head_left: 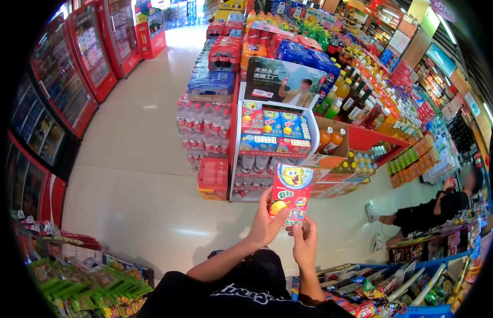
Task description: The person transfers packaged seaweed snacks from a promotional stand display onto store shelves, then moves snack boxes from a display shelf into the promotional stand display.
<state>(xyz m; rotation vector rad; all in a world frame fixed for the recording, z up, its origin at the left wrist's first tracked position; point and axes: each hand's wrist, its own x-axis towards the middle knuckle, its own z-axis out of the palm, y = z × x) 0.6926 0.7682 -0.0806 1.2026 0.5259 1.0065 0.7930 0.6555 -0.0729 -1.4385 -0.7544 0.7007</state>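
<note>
A red box with a yellow cartoon face on its blue-and-white top [291, 192] is held upright before my chest. My left hand [266, 220] is closed on its left side, the thumb across the lower front. At the lower right corner, my right hand [304, 237] grips the box with its fingers bent. Just beyond the box is a white display rack [316, 139] with similar red boxes [252, 120] and blue boxes [292, 126] on its upper shelf. Bottles sit on the shelves below.
Red-framed fridges [87, 47] line the left wall. Stacked bottle packs [204, 124] stand left of the rack, and a red carton [213, 175] is on the floor. A person in black [434, 212] sits at the right. Snack racks [71, 275] flank me below.
</note>
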